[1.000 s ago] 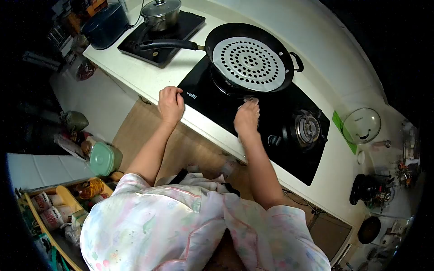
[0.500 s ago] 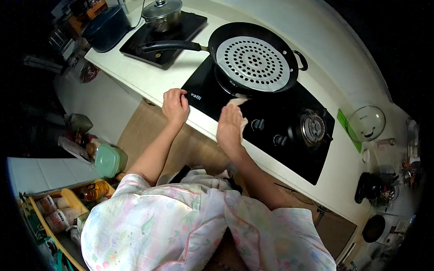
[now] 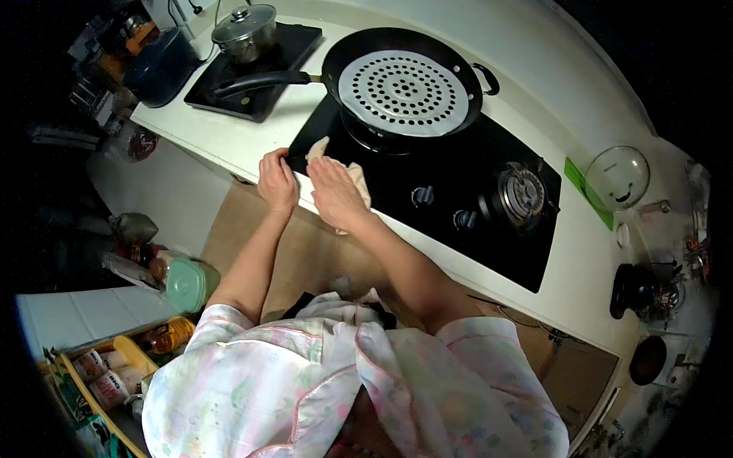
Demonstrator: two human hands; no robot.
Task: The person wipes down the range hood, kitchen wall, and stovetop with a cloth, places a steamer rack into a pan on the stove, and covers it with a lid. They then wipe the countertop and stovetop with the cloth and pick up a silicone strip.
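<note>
Showing around right hand (image 3: 336, 191): creased beige cloth (image 3: 358, 183).

A white counter (image 3: 252, 143) runs from far left to near right, a pale wall (image 3: 565, 84) rising behind it. Both are well lit, while the far left lies mostly dark. Near left, I see white tiles (image 3: 92, 313) beside a yellow-edged box (image 3: 136, 356).

One cloth (image 3: 358, 183), one wok (image 3: 382, 40), one perforated disc (image 3: 404, 92), two stove knobs (image 3: 422, 196), one steel saucepan (image 3: 254, 49).
</note>
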